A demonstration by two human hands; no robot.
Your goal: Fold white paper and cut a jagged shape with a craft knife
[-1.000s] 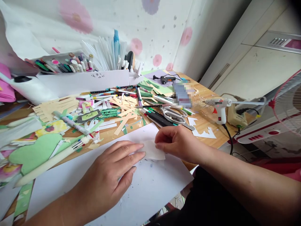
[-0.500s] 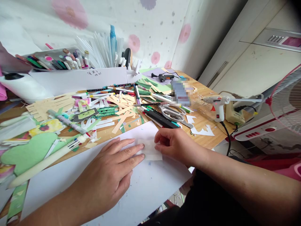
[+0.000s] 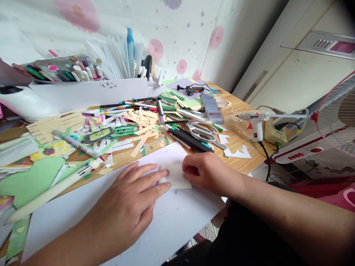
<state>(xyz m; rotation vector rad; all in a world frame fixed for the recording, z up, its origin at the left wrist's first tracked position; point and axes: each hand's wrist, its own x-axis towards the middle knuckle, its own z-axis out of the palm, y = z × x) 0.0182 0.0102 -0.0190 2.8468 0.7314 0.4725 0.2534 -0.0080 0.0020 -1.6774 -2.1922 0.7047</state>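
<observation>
A small off-white piece of paper [image 3: 174, 177] lies on a large white sheet [image 3: 177, 218] at the front of the table. My left hand [image 3: 133, 195] rests flat with its fingers spread, two fingertips pressing the left part of the small piece. At the paper's right side, my right hand [image 3: 212, 173] is closed, thumb and forefinger pinched together on it. The palm side of the right fingers is partly hidden. Just beyond that hand are a black pen [image 3: 196, 139] and grey-handled scissors [image 3: 202, 132].
Paper strips [image 3: 144, 127] and markers crowd the table's middle. Behind stands a white box [image 3: 91, 92] of pens. A white glue gun [image 3: 256, 125] stands at the right beside a power strip [image 3: 274, 135] and fan [image 3: 340, 107]. A long cream-coloured tool [image 3: 52, 192] lies left.
The view has shifted slightly. My right fingers have curled a little more at the paper's edge; my left hand stays almost still on it.
</observation>
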